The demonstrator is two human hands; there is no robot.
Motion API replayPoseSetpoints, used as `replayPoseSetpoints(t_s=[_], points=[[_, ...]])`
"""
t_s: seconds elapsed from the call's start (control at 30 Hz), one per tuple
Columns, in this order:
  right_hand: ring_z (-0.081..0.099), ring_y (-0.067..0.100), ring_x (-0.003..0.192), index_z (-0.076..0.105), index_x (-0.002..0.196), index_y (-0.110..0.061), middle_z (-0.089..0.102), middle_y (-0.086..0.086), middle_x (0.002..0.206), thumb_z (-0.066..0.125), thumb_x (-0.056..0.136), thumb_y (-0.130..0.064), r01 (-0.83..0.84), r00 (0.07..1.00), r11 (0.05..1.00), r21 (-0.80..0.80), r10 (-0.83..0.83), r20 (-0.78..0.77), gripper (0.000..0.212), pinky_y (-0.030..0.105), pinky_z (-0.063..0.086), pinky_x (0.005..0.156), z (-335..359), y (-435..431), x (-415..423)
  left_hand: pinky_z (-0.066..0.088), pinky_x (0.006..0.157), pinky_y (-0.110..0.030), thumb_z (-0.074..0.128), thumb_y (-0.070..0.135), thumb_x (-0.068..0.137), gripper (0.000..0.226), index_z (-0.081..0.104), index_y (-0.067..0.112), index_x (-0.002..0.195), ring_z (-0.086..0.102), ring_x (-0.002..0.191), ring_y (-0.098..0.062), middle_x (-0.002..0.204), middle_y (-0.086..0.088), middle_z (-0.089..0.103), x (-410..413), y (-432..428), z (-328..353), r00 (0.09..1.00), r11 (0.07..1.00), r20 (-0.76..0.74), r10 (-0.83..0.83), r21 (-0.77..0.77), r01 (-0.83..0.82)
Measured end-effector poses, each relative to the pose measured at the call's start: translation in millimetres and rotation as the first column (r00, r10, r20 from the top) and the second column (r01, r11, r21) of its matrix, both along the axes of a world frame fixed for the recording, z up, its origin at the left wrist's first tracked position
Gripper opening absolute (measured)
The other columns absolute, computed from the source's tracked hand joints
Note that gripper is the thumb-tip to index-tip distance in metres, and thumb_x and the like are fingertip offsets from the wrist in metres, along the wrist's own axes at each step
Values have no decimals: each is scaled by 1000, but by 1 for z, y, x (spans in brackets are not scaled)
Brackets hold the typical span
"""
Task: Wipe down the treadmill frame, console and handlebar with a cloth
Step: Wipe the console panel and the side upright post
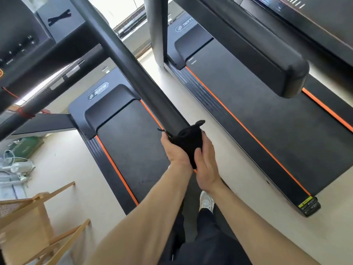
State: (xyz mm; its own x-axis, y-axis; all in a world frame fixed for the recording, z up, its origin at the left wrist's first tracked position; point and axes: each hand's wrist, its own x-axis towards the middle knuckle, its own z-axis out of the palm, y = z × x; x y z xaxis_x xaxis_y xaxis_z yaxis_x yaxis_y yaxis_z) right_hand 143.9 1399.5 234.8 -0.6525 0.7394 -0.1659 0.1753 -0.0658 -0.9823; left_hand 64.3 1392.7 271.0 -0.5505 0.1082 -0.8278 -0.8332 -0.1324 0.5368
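Pale flooring [172, 77] runs between two black treadmills with orange stripes along their belts, and from the head camera we look down past our own forearms at them. At the left edge we see a light wooden chair frame [38, 217] and some white cables and gear on the floor.

On the nearer treadmill [122, 142] a long black handlebar [133, 73] slants from the top left down toward the middle of the view. Its lower end is wrapped in a black cloth [188, 140], bunched around the bar's tip. Our left hand [174, 150] is closed on the cloth from the left side, fingers curled under it. Our right hand [207, 165] presses against the cloth from the right with the thumb up along the fabric; we cannot tell how tightly its fingers are curled.

The console [17, 41] of this treadmill sits in the upper left corner. A second treadmill [267, 131] lies to the right, its padded handlebar end overhanging the belt. One white shoe [206, 201] shows below our wrists.
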Motion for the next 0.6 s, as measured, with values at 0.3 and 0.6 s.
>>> replayPoseSetpoints(t_s=[0.3,0.6], points=[[39,1,136,38,147,-39,48,-22,143,31,101,-41,128,991,988,-82,-126,38,46,38,38,112,8,-10,-14,53,73,-37,45,68,90,62,70,17,114,65,98,-31,110,-14,71,-14,-1,1,994,996,94,-51,-67,58],[59,16,114,62,119,-27,66,-9,119,25,105,-47,-352,846,912,-212,407,345,44,40,41,104,45,81,-78,39,112,-38,42,71,79,70,53,38,140,55,127,-12,138,12,60,-1,-12,-27,970,980,-176,-166,-142,142]])
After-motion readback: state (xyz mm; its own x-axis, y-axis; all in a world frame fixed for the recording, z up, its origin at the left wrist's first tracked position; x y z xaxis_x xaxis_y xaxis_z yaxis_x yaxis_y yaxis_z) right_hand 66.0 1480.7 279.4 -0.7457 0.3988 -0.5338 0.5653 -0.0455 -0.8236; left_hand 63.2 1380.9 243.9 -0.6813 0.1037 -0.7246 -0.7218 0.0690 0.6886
